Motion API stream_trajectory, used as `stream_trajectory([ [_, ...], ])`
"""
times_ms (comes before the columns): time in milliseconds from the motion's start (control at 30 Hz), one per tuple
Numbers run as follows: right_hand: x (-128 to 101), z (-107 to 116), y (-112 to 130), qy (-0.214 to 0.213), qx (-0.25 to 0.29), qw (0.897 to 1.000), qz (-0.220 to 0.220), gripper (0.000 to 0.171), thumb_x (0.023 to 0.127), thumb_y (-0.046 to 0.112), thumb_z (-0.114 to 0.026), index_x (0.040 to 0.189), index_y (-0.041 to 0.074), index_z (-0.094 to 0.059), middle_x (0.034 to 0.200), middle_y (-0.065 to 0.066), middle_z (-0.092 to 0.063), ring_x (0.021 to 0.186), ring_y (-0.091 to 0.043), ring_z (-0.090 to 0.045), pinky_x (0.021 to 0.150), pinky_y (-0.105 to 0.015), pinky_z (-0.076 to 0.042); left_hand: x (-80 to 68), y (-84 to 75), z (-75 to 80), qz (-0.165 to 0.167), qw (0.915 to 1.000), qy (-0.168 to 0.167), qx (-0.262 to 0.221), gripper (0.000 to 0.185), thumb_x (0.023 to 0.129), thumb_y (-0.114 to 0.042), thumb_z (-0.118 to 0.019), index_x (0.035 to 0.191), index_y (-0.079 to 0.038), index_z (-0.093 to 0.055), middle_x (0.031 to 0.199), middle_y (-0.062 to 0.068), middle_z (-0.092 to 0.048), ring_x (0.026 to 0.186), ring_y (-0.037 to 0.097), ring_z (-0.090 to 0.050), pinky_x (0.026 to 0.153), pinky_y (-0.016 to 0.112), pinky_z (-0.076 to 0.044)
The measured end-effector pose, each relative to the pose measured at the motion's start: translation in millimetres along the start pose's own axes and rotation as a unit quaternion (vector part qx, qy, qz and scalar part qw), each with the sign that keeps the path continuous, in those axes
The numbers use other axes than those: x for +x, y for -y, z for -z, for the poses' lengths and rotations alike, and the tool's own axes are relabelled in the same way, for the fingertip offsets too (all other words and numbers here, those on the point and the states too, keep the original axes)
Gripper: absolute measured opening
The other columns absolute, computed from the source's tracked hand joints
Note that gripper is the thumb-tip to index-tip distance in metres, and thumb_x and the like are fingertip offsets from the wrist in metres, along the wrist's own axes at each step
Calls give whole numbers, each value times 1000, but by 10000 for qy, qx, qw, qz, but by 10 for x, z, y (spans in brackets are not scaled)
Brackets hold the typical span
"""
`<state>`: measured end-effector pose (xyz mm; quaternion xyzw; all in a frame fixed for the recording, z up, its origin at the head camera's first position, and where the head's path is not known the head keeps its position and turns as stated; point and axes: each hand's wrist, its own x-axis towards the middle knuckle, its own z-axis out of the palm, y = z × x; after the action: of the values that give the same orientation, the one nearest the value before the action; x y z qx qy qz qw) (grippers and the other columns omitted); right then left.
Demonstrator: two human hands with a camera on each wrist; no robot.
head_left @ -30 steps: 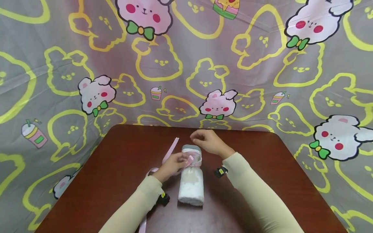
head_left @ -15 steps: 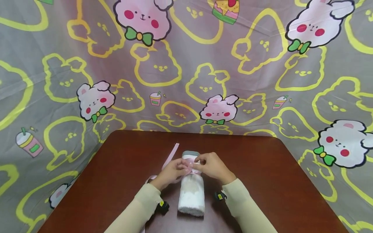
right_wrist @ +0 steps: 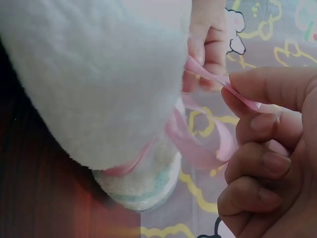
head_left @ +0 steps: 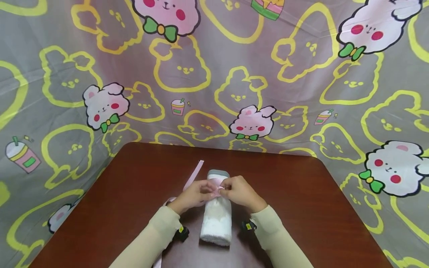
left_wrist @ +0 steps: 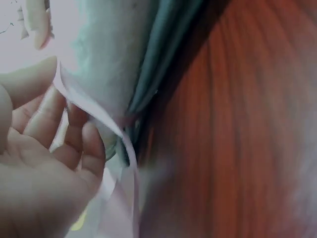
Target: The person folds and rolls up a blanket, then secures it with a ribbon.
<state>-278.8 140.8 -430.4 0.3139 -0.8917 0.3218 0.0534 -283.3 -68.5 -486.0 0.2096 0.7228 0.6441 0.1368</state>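
A white rolled towel (head_left: 217, 219) with a grey-green far end lies lengthwise on the table in the head view. Pink ribbon (right_wrist: 200, 144) wraps its upper part and forms a loop there in the right wrist view. From the left, my left hand (head_left: 196, 193) pinches the ribbon between thumb and fingers over the towel; in the left wrist view a strand (left_wrist: 91, 105) runs down from these fingertips. My right hand (head_left: 240, 191) pinches a short ribbon end (right_wrist: 247, 101) between thumb and index finger, other fingers curled. Fingers partly hide the wrapped part in the head view.
A loose ribbon tail (head_left: 193, 175) stretches over the brown table (head_left: 295, 208) left of the towel, and more ribbon (head_left: 157, 262) lies near the front edge. A patterned grey curtain (head_left: 201, 100) stands around the table's back and sides.
My right hand has come down from beside the towel's far end and now pinches the ribbon. The left hand stays at the ribbon. The head view has shifted slightly.
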Motion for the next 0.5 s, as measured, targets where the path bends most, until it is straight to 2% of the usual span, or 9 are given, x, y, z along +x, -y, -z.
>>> stream_trajectory([
  [100,-25,-4,27,-70,-161,9998,66,13,81,12,-73,73,20,-66,57,14,-49,53,-3,-43,45,-22,-35,-22,-14,24,-59,9989,-53,467,13,88,-5,-70,101,-5,-66,94,6,-66,77,15,-57,57,27,-46],
  [200,-33,-7,49,-58,-251,9996,85,13,82,15,-74,73,20,-66,58,15,-48,53,-2,-43,46,-21,-35,-20,-4,37,-51,9975,-115,692,12,88,-6,-71,98,-8,-67,91,4,-66,77,16,-58,59,27,-48],
  [333,-39,-43,73,-34,-428,9991,11,21,81,28,-78,68,23,-63,53,18,-41,49,0,-38,43,-20,-30,-8,30,24,-141,9982,-203,554,11,86,-6,-73,95,-6,-67,86,4,-66,75,15,-58,57,26,-47],
  [400,-36,-76,79,-59,-546,9985,42,25,81,34,-79,66,24,-61,50,19,-37,48,0,-35,43,-20,-28,-7,29,20,-201,9990,-216,341,12,85,-4,-74,93,-4,-65,84,4,-66,73,14,-58,58,26,-46],
  [500,-34,-127,98,-132,-830,9963,173,26,81,34,-79,65,22,-61,50,17,-37,49,-1,-36,44,-21,-30,-12,2,41,-170,9998,-73,125,14,85,-2,-74,93,-2,-63,83,6,-67,74,14,-59,60,27,-48],
])
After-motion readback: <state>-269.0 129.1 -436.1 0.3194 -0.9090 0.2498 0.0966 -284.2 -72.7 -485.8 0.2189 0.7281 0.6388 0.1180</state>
